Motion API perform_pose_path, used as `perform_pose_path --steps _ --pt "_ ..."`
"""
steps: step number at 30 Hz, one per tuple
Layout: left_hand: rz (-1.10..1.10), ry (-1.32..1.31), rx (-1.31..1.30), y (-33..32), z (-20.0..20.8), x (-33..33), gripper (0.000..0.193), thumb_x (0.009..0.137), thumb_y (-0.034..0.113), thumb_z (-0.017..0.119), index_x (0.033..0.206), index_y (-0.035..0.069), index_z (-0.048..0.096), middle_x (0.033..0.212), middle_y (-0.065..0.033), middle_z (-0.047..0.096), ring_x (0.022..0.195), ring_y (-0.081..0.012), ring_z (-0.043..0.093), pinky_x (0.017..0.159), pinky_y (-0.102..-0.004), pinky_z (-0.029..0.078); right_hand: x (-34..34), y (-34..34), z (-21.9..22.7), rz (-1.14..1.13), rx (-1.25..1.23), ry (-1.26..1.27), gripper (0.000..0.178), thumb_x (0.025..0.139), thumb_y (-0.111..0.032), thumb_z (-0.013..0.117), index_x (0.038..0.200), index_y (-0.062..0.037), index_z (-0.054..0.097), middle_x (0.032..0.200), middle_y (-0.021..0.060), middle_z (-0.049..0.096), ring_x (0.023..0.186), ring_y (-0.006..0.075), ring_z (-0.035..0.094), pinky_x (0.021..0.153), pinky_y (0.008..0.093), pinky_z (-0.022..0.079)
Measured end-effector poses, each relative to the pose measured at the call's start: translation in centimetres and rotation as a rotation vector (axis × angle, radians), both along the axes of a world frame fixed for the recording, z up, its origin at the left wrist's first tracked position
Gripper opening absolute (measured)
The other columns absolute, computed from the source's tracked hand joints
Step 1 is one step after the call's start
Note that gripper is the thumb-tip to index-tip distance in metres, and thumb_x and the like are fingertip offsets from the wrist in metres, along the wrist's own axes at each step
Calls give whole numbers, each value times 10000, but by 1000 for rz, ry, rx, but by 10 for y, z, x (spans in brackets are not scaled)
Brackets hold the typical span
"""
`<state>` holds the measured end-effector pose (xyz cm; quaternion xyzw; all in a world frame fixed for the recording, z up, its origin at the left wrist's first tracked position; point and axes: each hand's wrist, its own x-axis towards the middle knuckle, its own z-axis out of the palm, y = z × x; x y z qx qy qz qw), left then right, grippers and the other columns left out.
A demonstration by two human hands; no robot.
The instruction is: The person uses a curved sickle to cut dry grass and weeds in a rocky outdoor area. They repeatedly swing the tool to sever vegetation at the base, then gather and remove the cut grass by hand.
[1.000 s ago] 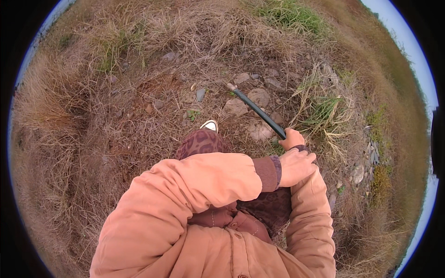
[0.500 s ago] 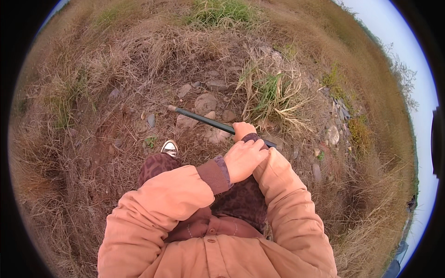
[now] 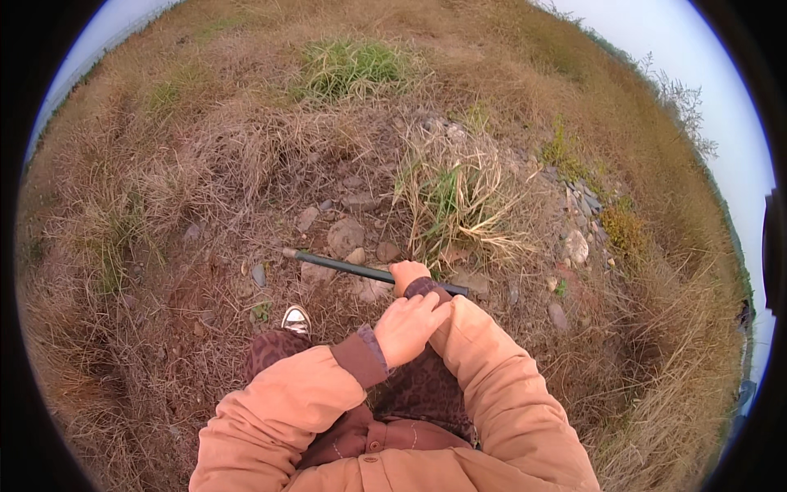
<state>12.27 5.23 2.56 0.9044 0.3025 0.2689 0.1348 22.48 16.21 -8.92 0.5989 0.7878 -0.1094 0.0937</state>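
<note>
Slantwise, a dark green stick (image 3: 348,266) is held over stony ground (image 3: 209,283) by the right hand (image 3: 408,275), fingers curled round; the right sleeve (image 3: 504,369) is touched by the left hand (image 3: 404,334), fingers bent (whether cloth is pinched cannot be told).

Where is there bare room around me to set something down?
Most open looks like the reddish soil, between the small grey stone and the dry grass at far left. Crowded: just beyond the green stick, with stones and a grass tuft.

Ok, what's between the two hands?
In the head view, a dark sleeve cuff lies between the left hand and the right hand gripping the dark green pole.
</note>
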Motion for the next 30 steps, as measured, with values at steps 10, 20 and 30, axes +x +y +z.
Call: perform_pose_path --steps 10,20,30 --pt "7 -1 22 0 -8 1 334 691 36 537 1020 91 526 785 -81 495 752 -251 549 624 -361 453 1 1 5 72 -23 -19 204 661 -138 608 857 -87 639 840 132 637 834 271 619 704 355 506" --pt "0 9 1 4 -15 1 318 694 59 551 1005 95 499 773 -93 503 735 -266 559 611 -377 461 -2 1 -1 63 -36 -82 249 654 -157 605 899 -115 615 859 133 629 862 279 606 720 393 490" --pt "-47 122 -81 4 -14 1 370 714 55 517 1080 63 466 766 -106 546 718 -274 576 593 -373 464 -1 2 -1 71 8 -65 180 695 -138 581 858 -77 625 855 130 631 832 271 614 709 368 496"
